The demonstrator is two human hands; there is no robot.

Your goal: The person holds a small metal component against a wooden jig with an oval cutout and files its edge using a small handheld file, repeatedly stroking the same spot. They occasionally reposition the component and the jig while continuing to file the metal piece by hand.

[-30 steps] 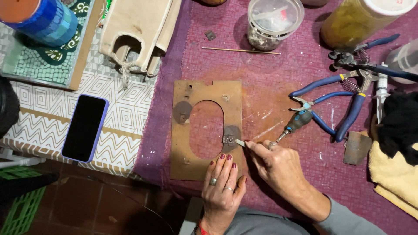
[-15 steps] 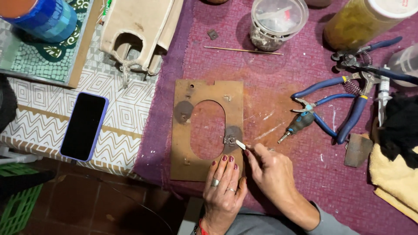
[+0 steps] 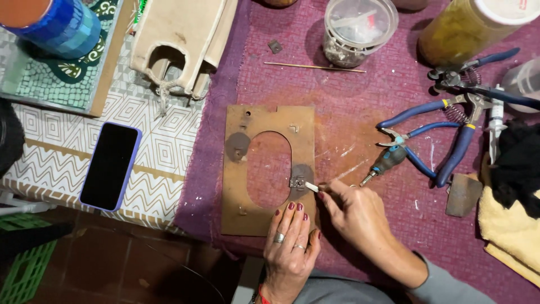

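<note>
Brown board (image 3: 269,118) under flat open left hand (image 3: 289,245), right hand (image 3: 354,211) pinching small white stick (image 3: 311,186) on it

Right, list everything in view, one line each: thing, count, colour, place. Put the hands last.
brown board with oval hole: one, on the purple cloth, centre.
small metal clip: one, grey, at the hole's right edge.
phone: one, black with lilac rim, on the patterned cloth, left.
pliers: at least two pairs, blue handles, right.
screwdriver: one, dark handle, right of the board.
clear tub: one, top centre.
thin stick: one, tan, below the tub.
yellow jar: one, top right.
yellow towel: one, right edge.
left hand: flat on the board's lower edge.
right hand: pinching a small white piece against the clip.
</note>
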